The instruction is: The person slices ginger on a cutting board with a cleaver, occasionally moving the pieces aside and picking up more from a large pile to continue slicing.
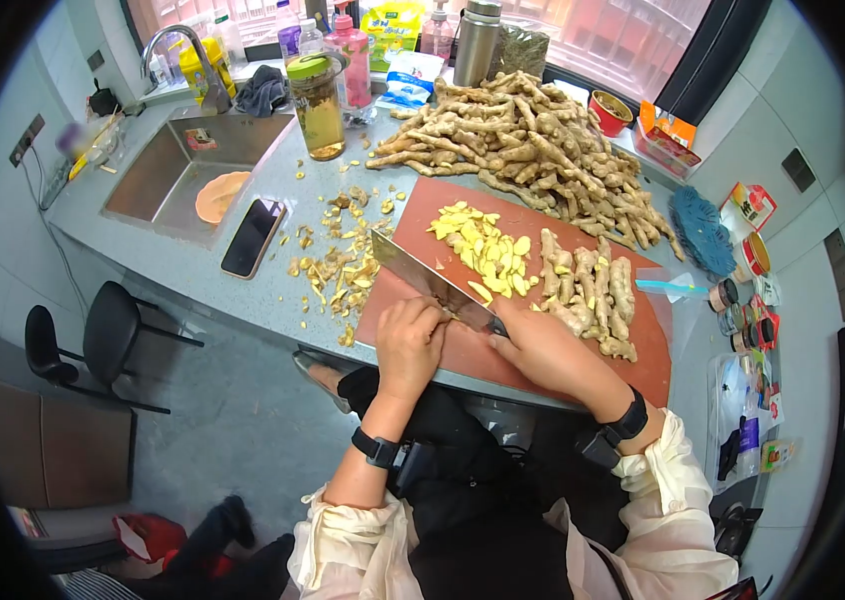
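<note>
Bench: carries everything below. Ginger heap: piled high behind the board; a knock to the bench could roll loose roots down. Cutting board: red-brown, near edge at the bench front; uneven pressing there could make it slip. Unsliced ginger pieces: in a row on the board's right half; rounded, so a nudge could roll them. Sliced ginger: yellow pile on the board beyond the blade; a wide sweep of the knife could scatter it.

Knife: broad blade, angled across the board's left part. Right hand: fingers wrapped round the handle; damp skin could loosen that grip. Left hand: fingers curled close beside the blade; cannot tell what they hold. Main hazard, in my judgement: 1 slip of edge or ginger, and fingertips get cut.
</note>
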Tool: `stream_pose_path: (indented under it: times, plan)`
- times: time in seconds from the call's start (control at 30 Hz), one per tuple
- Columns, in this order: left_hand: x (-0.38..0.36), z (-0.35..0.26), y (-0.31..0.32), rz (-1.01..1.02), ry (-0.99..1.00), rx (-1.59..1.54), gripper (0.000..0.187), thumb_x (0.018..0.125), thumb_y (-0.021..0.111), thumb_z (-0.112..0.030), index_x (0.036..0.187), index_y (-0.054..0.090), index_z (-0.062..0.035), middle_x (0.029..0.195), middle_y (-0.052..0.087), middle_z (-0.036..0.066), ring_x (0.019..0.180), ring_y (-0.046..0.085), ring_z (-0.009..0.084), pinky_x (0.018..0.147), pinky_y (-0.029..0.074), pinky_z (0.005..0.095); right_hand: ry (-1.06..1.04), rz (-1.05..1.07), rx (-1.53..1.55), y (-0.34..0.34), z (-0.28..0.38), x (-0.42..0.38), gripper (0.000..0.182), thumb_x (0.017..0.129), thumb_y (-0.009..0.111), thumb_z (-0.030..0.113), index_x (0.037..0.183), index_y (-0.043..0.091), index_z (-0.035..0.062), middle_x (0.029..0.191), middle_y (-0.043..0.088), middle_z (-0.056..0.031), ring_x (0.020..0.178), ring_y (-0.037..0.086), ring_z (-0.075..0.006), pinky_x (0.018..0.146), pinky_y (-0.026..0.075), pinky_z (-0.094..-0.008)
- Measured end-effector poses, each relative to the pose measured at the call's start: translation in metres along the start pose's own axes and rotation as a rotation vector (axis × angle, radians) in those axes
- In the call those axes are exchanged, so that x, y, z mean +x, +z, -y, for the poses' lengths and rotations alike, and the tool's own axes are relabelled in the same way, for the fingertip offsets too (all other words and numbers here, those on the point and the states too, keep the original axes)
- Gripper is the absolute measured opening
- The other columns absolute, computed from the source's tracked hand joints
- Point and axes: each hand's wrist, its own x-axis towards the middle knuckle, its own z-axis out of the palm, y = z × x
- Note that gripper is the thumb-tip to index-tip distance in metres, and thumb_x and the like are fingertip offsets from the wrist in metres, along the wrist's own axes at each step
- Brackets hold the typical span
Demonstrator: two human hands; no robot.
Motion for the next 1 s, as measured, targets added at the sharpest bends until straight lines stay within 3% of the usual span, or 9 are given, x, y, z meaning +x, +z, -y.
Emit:
stream_pose_path:
  times: [0.47,0.67,0.73,0.77,0.93,1.0]
  plan:
    - [0.002,-0.002,-0.001,0.030,0.024,0.007,0.012,0.079,0.080,-0.007,0.090,0.075,-0.0109,0.095,0.074,0.001,0.094,0.066,0.0254,0.084,0.048,0.0403,-0.008,-0.011,0.051,0.013,0.006,0.029,0.035,0.101,0.066,0.025,0.119,0.050,-0.0004,0.100,0.068,-0.0326,0.097,0.067,-0.0505,0.084,0.052,-0.0572]
    - [0.001,-0.002,-0.004,0.048,-0.003,0.013,0.010,0.084,0.079,-0.010,0.094,0.077,-0.0118,0.096,0.074,0.003,0.093,0.066,0.0265,0.083,0.047,0.0403,-0.064,-0.157,0.217,0.017,-0.015,0.033,0.034,0.100,0.068,0.024,0.125,0.055,0.0048,0.104,0.069,-0.0266,0.099,0.067,-0.0461,0.084,0.053,-0.0496]
    - [0.001,-0.003,-0.002,0.063,-0.012,0.019,0.010,0.086,0.079,-0.010,0.095,0.078,-0.0120,0.096,0.073,0.004,0.092,0.066,0.0268,0.083,0.047,0.0403,0.032,-0.153,0.281,0.004,-0.017,0.023,0.035,0.100,0.068,0.024,0.127,0.056,0.0049,0.104,0.069,-0.0256,0.098,0.068,-0.0441,0.084,0.052,-0.0477]
    - [0.000,-0.003,-0.002,0.062,-0.018,0.033,0.011,0.087,0.079,-0.012,0.098,0.078,-0.0118,0.095,0.073,0.004,0.093,0.066,0.0274,0.084,0.047,0.0407,0.014,-0.165,0.321,-0.005,-0.016,0.017,0.034,0.101,0.067,0.026,0.122,0.052,0.0038,0.101,0.068,-0.0289,0.099,0.067,-0.0486,0.082,0.051,-0.0535]
    - [0.000,-0.001,0.001,-0.013,-0.010,-0.013,0.016,0.091,0.078,-0.013,0.106,0.075,-0.0089,0.094,0.070,0.008,0.094,0.066,0.0279,0.083,0.049,0.0394,-0.049,-0.187,0.265,-0.018,-0.021,-0.012,0.034,0.101,0.067,0.026,0.124,0.054,0.0036,0.099,0.069,-0.0286,0.095,0.067,-0.0485,0.081,0.052,-0.0536]
    - [-0.006,-0.002,0.001,-0.054,-0.327,-0.238,0.017,0.093,0.074,-0.011,0.109,0.071,-0.0065,0.100,0.070,0.014,0.102,0.066,0.0311,0.084,0.052,0.0405,-0.028,-0.061,0.211,-0.020,-0.024,-0.023,0.036,0.101,0.067,0.026,0.128,0.055,0.0049,0.101,0.070,-0.0280,0.096,0.068,-0.0484,0.082,0.052,-0.0532]
